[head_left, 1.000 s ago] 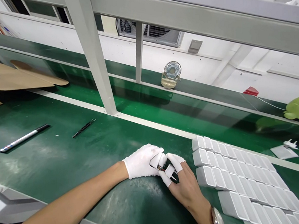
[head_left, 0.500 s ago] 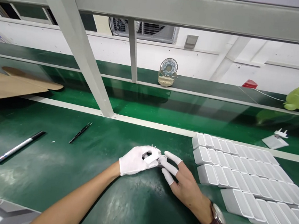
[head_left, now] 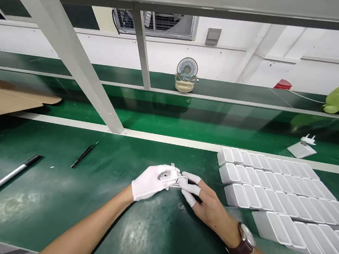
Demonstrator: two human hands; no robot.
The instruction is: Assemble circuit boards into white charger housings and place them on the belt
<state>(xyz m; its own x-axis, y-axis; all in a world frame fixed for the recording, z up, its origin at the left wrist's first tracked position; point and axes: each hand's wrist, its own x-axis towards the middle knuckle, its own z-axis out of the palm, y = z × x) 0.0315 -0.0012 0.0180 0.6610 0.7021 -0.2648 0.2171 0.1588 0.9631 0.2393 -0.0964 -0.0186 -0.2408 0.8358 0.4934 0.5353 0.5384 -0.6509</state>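
Note:
My left hand (head_left: 149, 183), in a white glove, is closed around a white two-pin plug piece (head_left: 171, 174) whose pins point up. My right hand (head_left: 210, 205) has white cots on the fingertips and a watch on the wrist. Its fingers close on a small white open-edged housing (head_left: 183, 180), right against the plug piece. Both pieces are held just above the green tabletop (head_left: 136, 231). Fingers partly hide where they touch, so I cannot tell whether one sits inside the other.
To the right stand several rows of white open housings (head_left: 254, 178). A plug piece with a flat plate (head_left: 302, 148) lies behind them. On the left are a marker (head_left: 11, 176), a black tweezer-like tool (head_left: 84, 154) and brown cardboard (head_left: 14, 99). A slanted grey post (head_left: 82, 68) rises behind.
The plug piece has tilted in my left hand, so its pins stand more upright. My right fingers have drawn closer around the housing. The whole view has shifted slightly.

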